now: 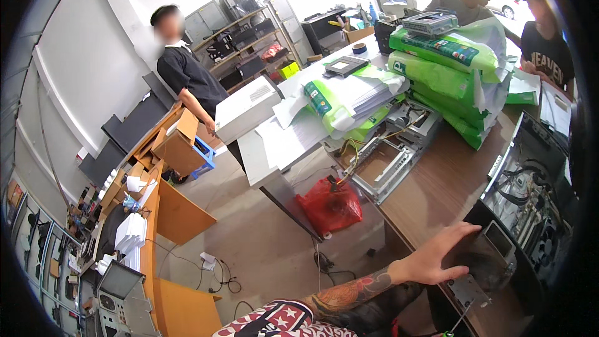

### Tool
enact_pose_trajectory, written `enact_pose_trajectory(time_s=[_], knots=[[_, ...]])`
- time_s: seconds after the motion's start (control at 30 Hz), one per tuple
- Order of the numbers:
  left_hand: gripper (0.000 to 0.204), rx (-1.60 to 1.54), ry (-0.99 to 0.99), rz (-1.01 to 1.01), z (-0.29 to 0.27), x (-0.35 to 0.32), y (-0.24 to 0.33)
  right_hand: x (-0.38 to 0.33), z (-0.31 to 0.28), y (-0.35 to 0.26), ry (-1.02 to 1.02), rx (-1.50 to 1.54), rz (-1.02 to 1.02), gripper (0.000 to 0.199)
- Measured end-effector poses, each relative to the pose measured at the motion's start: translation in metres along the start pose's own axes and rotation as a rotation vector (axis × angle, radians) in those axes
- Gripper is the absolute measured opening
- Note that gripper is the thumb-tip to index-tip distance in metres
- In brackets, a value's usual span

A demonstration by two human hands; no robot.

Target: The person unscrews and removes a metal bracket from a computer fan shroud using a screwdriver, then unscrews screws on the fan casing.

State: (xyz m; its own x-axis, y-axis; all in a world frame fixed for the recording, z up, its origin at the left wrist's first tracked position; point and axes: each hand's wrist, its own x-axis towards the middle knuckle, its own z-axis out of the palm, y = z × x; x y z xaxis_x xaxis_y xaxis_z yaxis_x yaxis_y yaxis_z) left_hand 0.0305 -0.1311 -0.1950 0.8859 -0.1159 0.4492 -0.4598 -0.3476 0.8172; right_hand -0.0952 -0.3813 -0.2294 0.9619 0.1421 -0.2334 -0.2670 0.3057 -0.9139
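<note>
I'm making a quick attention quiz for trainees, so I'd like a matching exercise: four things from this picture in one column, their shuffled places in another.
Things:
1. Left hand
2. Red bag
3. Silver metal box
4. Roll of tape

Places:
A. On top of the stacked green packs
B. On the white tabletop
C. Fingers spread, near the open black computer case
D. Down by the floor, below table height

Right pairs: 1-C, 2-D, 3-A, 4-B
</note>
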Motion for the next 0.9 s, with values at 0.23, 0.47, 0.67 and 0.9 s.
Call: enact_pose_trajectory(time_s=[0.23, 0.47, 0.67, 0.9], knots=[[0.105, -0.057, -0.111, -0.008, 0.007, 0.006, -0.015, -0.001, -0.015, 0.012, -0.094, -0.161, -0.065, 0.025], [0.11, -0.183, -0.176, -0.278, 0.014, 0.013, -0.01, 0.002, 0.004, 0.002, -0.047, -0.127, -0.077, 0.026], [0.104, -0.209, -0.141, -0.256, 0.018, 0.012, -0.01, 0.003, 0.002, -0.004, -0.042, -0.089, -0.077, 0.029], [0.105, -0.211, -0.141, -0.26, 0.018, 0.011, -0.013, 0.005, 0.001, -0.007, -0.041, -0.118, -0.085, 0.03]])
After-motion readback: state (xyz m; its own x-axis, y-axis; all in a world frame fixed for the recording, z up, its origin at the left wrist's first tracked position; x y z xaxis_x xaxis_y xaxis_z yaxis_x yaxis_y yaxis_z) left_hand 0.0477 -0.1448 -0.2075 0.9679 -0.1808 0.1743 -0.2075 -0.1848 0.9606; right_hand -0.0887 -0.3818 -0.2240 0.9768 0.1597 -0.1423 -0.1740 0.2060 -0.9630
